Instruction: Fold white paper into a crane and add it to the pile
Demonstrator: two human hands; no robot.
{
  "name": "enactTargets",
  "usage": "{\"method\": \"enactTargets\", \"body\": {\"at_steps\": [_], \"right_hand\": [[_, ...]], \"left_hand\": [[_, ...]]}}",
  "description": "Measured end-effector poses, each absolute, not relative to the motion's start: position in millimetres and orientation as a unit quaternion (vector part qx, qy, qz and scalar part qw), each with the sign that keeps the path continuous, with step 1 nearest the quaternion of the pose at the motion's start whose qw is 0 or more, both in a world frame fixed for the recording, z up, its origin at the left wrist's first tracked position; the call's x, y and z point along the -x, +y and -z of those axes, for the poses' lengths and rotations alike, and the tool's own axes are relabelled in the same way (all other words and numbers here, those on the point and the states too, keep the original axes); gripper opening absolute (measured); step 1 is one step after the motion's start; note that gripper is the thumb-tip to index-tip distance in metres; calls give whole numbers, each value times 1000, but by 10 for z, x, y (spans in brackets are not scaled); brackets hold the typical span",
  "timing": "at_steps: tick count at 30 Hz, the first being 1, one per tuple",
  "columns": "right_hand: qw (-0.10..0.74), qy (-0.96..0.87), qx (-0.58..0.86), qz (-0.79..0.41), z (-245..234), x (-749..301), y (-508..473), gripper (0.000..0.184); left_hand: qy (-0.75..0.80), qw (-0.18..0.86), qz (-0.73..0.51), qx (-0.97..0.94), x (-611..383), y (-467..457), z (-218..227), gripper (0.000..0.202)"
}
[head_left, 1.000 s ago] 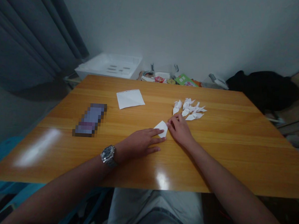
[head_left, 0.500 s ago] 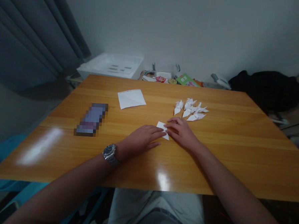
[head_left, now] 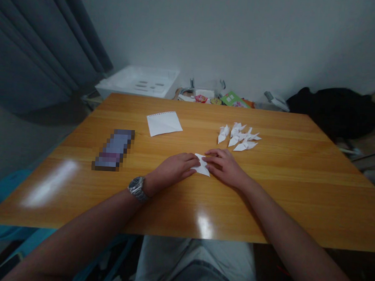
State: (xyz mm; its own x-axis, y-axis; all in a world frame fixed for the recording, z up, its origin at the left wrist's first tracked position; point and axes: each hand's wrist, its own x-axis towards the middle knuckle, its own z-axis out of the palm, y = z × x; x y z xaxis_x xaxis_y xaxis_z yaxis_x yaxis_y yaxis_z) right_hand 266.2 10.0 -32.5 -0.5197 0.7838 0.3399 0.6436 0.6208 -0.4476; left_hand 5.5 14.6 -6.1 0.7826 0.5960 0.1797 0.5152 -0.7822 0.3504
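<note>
A small folded white paper (head_left: 202, 170) lies on the wooden table between my two hands. My left hand (head_left: 175, 168), with a metal watch on its wrist, has its fingertips closed on the paper's left edge. From the other side, my right hand (head_left: 226, 169) holds the right edge, thumb low and fingers bent over it. The fingertips cover part of the folds. Just beyond my right hand sits a cluster of several folded white paper cranes (head_left: 238, 138).
A torn notebook sheet (head_left: 165, 124) lies at the back left of the table (head_left: 287, 162). A blurred-out flat device (head_left: 114, 150) is at the left. Behind the table's far edge are a white basin (head_left: 140, 81), a green packet (head_left: 235, 99) and a dark cloth heap (head_left: 333, 108).
My left hand has drawn back slightly to the left, from the paper's middle to its left edge. More of the paper's lower part shows. The right hand has barely shifted.
</note>
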Motion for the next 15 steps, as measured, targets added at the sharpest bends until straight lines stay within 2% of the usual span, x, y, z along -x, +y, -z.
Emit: {"method": "enactTargets", "body": {"at_steps": [5,12,15], "right_hand": [[251,-869,405,-135,274,-2622,70,34],[245,-882,360,-179,225,-2571,52,25],[246,-884,355,-176,212,-2556,30,31]], "left_hand": [[314,124,-128,-933,-75,137,24,26],[311,131,-149,-929,-99,153,41,31],[316,131,-153,-927,-111,165,63,33]]}}
